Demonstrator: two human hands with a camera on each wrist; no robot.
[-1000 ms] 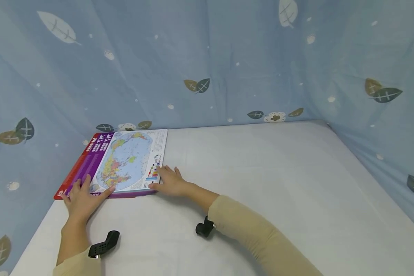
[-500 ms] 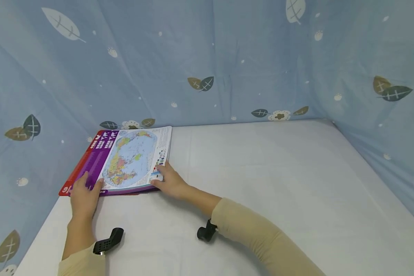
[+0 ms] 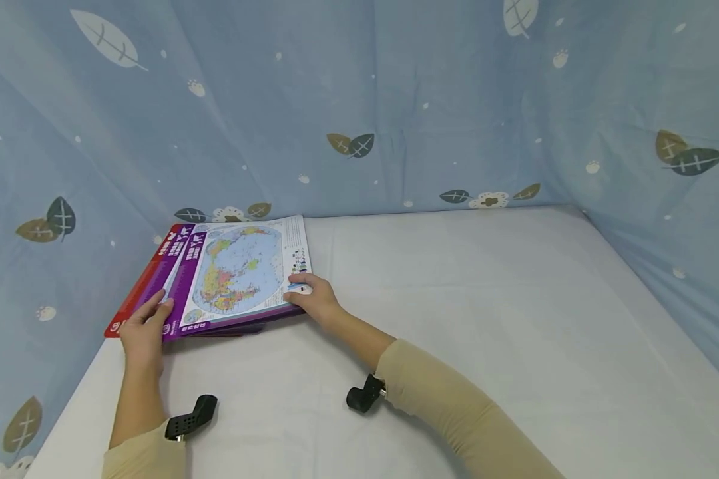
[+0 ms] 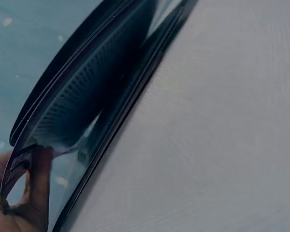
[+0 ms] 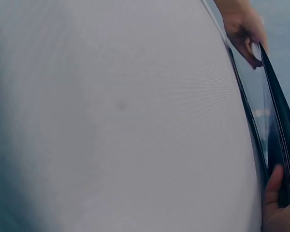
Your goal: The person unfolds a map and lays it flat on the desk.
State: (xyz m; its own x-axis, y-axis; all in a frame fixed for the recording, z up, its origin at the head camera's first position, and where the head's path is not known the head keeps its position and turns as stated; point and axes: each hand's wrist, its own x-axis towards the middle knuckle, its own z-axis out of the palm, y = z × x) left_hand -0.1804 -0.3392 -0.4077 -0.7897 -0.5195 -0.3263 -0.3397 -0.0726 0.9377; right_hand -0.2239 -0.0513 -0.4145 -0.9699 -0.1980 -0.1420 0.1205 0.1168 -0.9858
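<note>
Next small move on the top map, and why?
I'd probably raise the top map a little higher before moving it sideways: the left hand and right hand grip it at its near corners with a gap beneath, but it overlaps the red-edged sheet below and might drag.

blue leaf-print fabric (image 3: 443,100) hangs behind and beside white table (image 3: 485,319)
</note>
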